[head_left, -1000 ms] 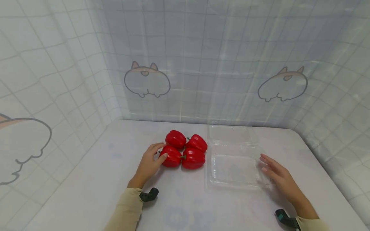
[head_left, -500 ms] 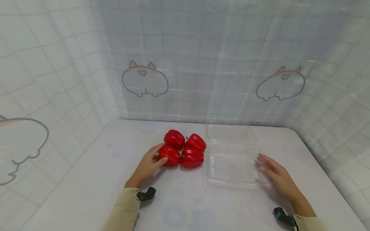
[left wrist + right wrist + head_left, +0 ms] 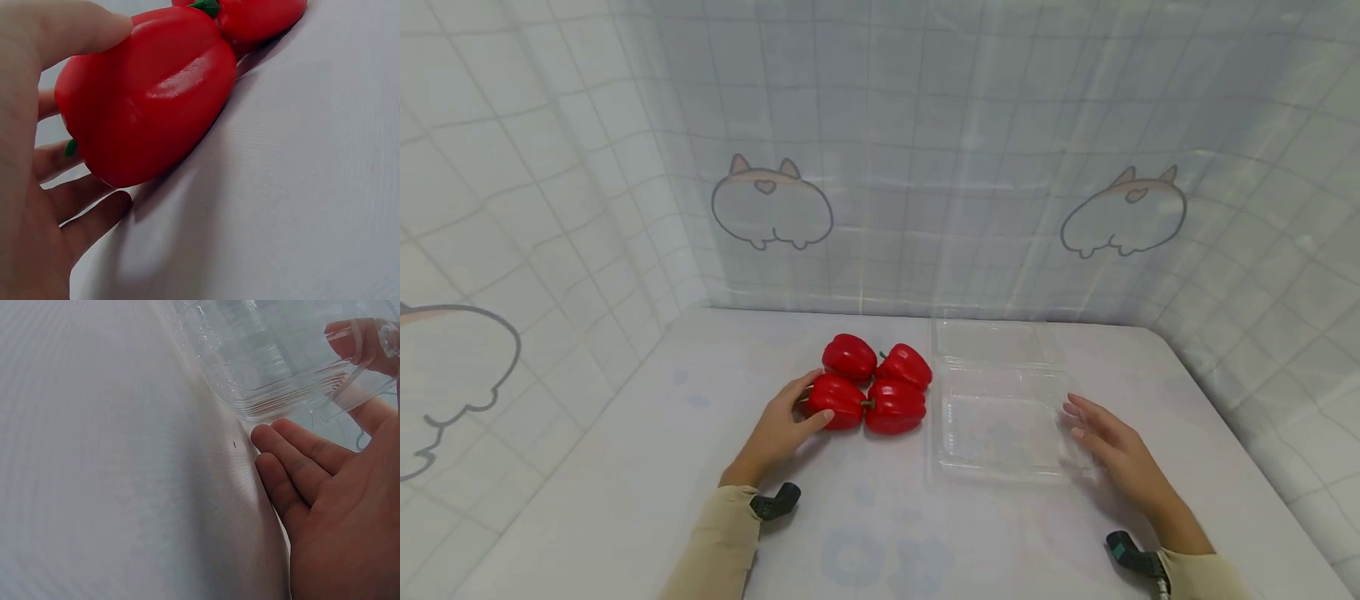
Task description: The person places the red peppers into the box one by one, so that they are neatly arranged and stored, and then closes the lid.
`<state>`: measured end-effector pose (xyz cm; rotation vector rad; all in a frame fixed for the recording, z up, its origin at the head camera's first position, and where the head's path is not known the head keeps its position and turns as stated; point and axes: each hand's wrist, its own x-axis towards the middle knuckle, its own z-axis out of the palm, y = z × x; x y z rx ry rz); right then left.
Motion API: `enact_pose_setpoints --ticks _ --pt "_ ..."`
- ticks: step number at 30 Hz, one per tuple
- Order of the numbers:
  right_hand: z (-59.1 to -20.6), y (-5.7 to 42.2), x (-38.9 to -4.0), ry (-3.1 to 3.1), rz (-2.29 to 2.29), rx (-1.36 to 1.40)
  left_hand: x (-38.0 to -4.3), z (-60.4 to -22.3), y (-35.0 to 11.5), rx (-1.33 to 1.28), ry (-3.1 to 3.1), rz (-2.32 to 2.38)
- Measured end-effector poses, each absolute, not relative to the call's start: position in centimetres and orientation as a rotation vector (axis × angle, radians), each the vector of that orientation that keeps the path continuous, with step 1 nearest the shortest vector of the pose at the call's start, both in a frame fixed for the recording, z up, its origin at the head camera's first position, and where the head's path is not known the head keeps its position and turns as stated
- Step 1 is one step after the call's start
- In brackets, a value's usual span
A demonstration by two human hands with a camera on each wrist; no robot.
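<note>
Left hand (image 3: pixel 37 156) curls under pepper (image 3: pixel 147 94), wrist view shows.

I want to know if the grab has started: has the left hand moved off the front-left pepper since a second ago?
No. The left hand still wraps the front-left pepper, which keeps its place beside the clear box.

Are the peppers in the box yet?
Not yet. The clear box lies open and holds nothing. All four peppers sit on the table. The left hand grips the nearest pepper; the right hand steadies the box's edge. All four remain to move.
</note>
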<state>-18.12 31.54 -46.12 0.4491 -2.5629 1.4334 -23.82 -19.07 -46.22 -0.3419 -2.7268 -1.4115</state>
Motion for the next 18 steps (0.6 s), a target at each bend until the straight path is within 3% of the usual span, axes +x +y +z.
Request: enact_pose_setpoints --ticks 18 --pt "-46.21 31.87 -18.11 -2.512 1.488 0.595 -24.45 -45.97 -19.24 -0.137 -2.496 -1.757"
